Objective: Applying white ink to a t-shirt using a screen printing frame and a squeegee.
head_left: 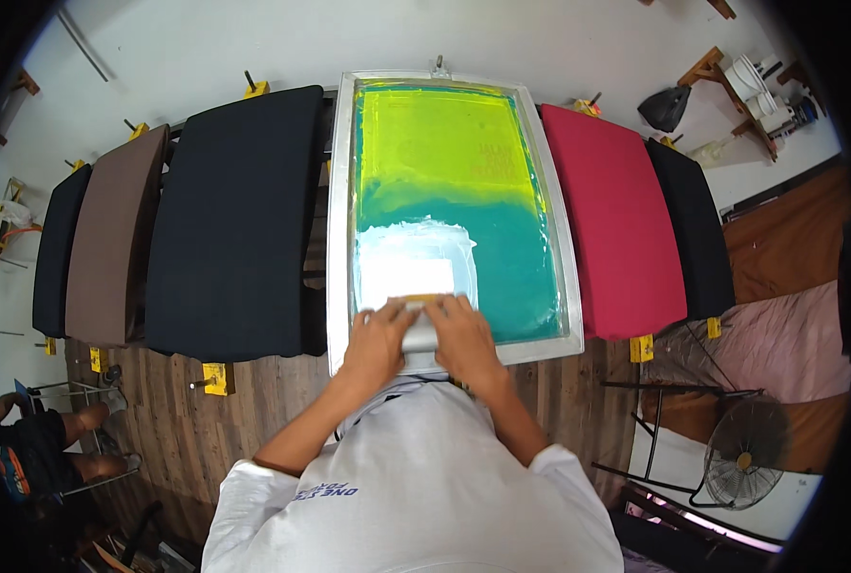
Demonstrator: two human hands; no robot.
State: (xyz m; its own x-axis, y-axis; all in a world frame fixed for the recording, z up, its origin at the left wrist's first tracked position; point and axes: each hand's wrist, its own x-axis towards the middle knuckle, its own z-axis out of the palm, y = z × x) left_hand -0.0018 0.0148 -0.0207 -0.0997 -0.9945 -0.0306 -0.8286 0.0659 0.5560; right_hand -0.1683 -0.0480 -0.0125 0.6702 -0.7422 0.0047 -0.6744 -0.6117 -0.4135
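Before me lies a silk-screen printing frame [561,210] with silver metal edges. Its mesh is yellow-green at the far part and teal nearer me. A patch of white ink [373,250] spreads over the near left of the mesh, around a bright white rectangle. Both my hands grip a grey squeegee [420,336] at the near end of the screen, just below the white patch. My left hand [379,336] has its fingers over the left half, and my right hand [462,334] holds the right half. The squeegee's lower edge is hidden.
Fabric-covered boards flank the screen: black [239,220] and brown [110,239] on the left, red [616,220] and black [694,224] on the right. Yellow clamps [217,379] stick out at their ends. A fan [745,454] stands lower right; a seated person [48,444] is lower left.
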